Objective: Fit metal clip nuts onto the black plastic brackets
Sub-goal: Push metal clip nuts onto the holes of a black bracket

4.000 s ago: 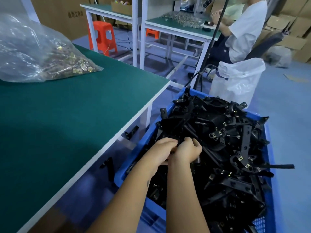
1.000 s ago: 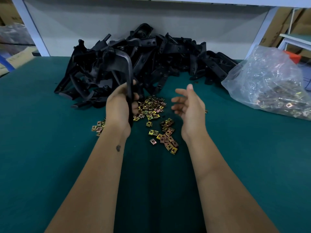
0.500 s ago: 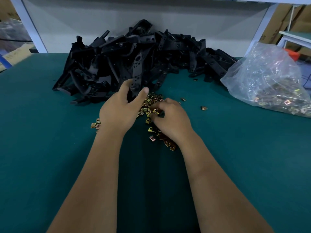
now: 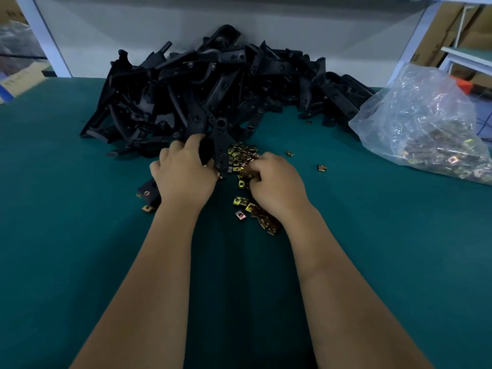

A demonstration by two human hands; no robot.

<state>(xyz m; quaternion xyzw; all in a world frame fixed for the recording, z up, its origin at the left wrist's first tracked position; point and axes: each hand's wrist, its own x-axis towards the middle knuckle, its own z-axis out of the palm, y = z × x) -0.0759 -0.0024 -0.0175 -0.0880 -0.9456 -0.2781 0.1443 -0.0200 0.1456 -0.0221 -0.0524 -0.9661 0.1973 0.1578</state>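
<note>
A heap of black plastic brackets [image 4: 213,86] lies at the back of the green table [image 4: 80,235]. My left hand [image 4: 183,174] grips one black bracket [image 4: 221,145]; one end of it sticks out past my fingers and another end [image 4: 148,191] shows left of my wrist. Loose brass-coloured clip nuts [image 4: 243,155] are scattered in front of the heap. My right hand [image 4: 274,182] lies on these nuts with its fingers curled into them; whether a nut is pinched is hidden.
A clear plastic bag of more clip nuts [image 4: 431,129] sits at the right. Single stray nuts [image 4: 321,167] lie between it and my hands. A white panel [image 4: 186,27] stands behind the heap. Cardboard boxes [image 4: 452,30] are at the far right.
Four seconds ago both hands were in a blue crate of brackets beside the table. Over the last second my left hand lowered its bracket and my right hand dropped onto the nuts, fingers curling.
</note>
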